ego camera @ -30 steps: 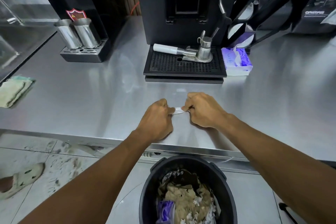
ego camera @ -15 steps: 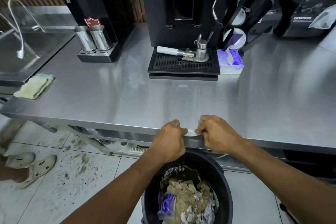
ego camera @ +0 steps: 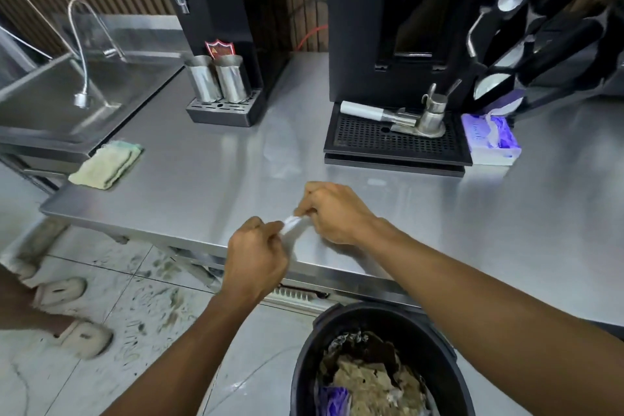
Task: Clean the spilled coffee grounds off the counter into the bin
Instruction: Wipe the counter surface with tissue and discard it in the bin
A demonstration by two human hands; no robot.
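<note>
A long stainless-steel counter (ego camera: 202,179) runs across the room, with a steel sink (ego camera: 44,105) and its bent hose tap (ego camera: 79,44) butted against the left end. A folded pale cloth (ego camera: 106,164) lies at the counter's left edge, near the sink. Along the back edge stand two steel pitchers (ego camera: 217,81) on a small drip tray, then a black espresso machine (ego camera: 405,27) with a portafilter (ego camera: 388,115) lying on its grid tray, and just beside that tray a purple tissue box (ego camera: 491,140). The tiled floor (ego camera: 152,300) is smeared with dark marks, and a pair of pale sandals (ego camera: 81,338) stands off to the left.

Over the counter's front edge, the left hand (ego camera: 256,260) and the right hand (ego camera: 337,213) each pinch one end of a small white tissue (ego camera: 293,223), their fingers curled tight. The black bin (ego camera: 299,378) sits on the floor below that front edge, to the right of the hands, full of crumpled brown paper. I cannot pick out the coffee grounds themselves.

A red shield badge (ego camera: 219,47) shows on the left machine, but its lettering and the tissue box print are too blurred to read.
</note>
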